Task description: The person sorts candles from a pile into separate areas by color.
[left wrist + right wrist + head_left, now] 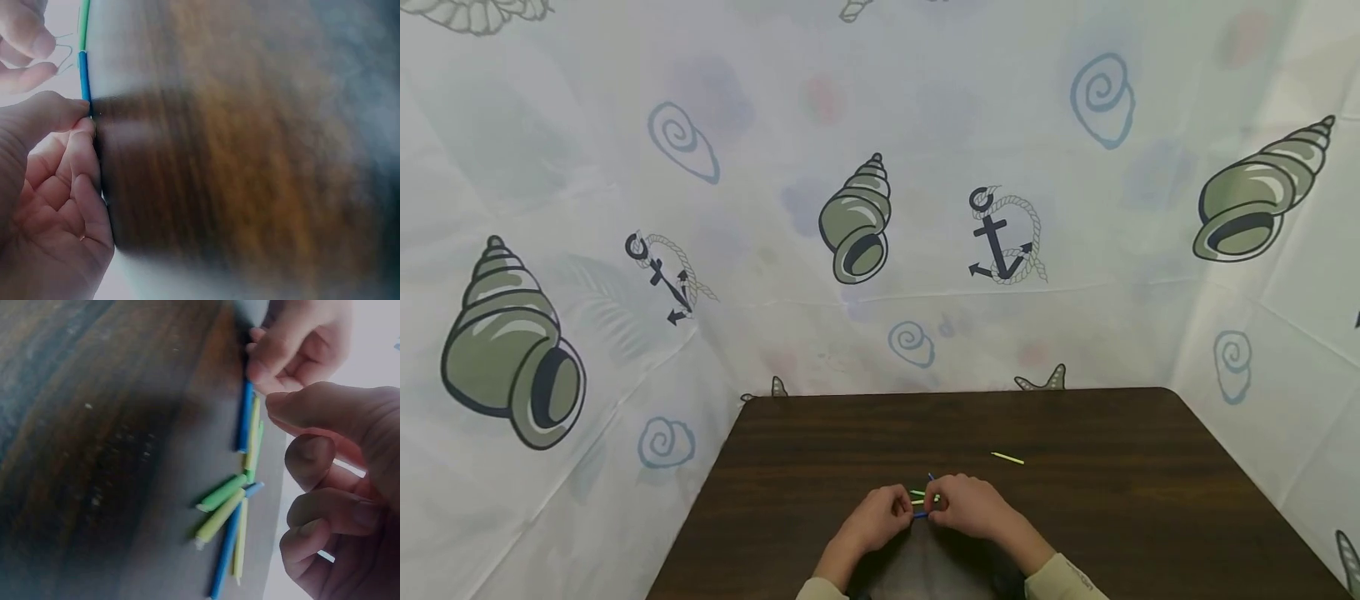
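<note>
My left hand (878, 517) pinches one end of a blue candle-like stick (245, 419) between thumb and forefinger, low over the table. Close on its right, my right hand (970, 504) hovers with loosely bent fingers, and nothing shows between them in the right wrist view. Alongside the pinched stick lie a thin yellow stick (252, 434) and a green one. Below these, another green stick (220, 494) and a thick-looking yellow stick (219, 519) lie across a second blue stick (226, 550), with a slim yellow one (240, 540) beside it. Several have small pale tips.
A lone yellow stick (1007, 458) lies farther back on the dark brown wooden table (820, 433), right of the hands. White cloth (760, 333) printed with shells and anchors hangs behind the table and along its sides.
</note>
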Available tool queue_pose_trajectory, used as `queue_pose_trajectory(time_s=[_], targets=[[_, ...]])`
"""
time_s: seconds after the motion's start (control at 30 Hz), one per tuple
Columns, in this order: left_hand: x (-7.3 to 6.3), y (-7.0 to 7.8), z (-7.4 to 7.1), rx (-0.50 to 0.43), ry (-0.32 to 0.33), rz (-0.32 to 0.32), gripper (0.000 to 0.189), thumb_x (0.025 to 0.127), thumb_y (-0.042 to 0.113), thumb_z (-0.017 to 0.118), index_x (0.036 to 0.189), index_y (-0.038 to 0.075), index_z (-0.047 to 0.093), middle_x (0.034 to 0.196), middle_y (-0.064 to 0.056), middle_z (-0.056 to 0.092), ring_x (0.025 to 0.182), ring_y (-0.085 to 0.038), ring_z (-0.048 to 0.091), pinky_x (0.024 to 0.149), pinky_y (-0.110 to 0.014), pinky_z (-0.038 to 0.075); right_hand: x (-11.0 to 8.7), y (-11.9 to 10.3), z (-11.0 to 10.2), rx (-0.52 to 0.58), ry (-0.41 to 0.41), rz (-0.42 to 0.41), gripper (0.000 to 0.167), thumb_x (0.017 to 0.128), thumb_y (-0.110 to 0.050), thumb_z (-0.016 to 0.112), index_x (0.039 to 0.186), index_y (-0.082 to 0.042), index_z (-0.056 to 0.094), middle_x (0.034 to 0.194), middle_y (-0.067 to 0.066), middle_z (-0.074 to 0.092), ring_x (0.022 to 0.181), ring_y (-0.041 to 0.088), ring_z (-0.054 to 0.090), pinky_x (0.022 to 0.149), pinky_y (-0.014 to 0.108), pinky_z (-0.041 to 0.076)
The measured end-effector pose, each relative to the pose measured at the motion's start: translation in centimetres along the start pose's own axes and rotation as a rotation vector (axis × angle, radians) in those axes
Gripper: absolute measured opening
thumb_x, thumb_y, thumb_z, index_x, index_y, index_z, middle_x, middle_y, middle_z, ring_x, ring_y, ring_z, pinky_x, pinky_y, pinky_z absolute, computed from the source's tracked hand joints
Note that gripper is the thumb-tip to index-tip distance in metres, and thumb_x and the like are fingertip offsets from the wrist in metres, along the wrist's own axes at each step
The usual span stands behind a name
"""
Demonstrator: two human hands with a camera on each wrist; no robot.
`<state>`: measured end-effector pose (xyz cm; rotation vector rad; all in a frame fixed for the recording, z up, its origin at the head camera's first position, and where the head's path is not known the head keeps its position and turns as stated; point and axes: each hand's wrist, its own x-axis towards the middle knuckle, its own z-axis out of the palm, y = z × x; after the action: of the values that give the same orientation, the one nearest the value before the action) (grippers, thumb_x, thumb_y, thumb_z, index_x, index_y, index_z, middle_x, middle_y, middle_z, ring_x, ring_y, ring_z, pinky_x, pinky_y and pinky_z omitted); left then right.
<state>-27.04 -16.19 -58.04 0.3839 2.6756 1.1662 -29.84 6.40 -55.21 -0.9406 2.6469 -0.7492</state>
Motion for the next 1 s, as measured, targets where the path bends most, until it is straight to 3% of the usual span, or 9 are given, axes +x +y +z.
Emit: queue_pose_trajectory(time_s=[0.27,1.0], targets=[[0.0,-0.5,0.3,0.002,-0.003,0.004,0.011,0.100,0.009,0.072,0.092,0.016,0.068,0.080,0.007,0.064,0.069,-0.007,0.056,0.063,-0.027,0.046,0.2,0.3,1.4,-0.053,-0.013,0.026,0.017,0.097,-0.022,0.079,0.085,-0.029,0.070,0.074,-0.014,0.057,0.060,0.007,0.048,0.055,0.029,0.038],[-0.1,0.0,0.0,0.008,0.003,0.003,0.012,0.100,0.009,0.073,0.092,0.016,0.067,0.081,0.007,0.062,0.070,-0.006,0.055,0.063,-0.026,0.045,0.9,-0.2,1.3,-0.116,0.084,0.029,0.009,0.099,-0.027,0.079,0.093,-0.027,0.073,0.070,-0.013,0.053,0.056,0.008,0.046,0.052,0.029,0.037]])
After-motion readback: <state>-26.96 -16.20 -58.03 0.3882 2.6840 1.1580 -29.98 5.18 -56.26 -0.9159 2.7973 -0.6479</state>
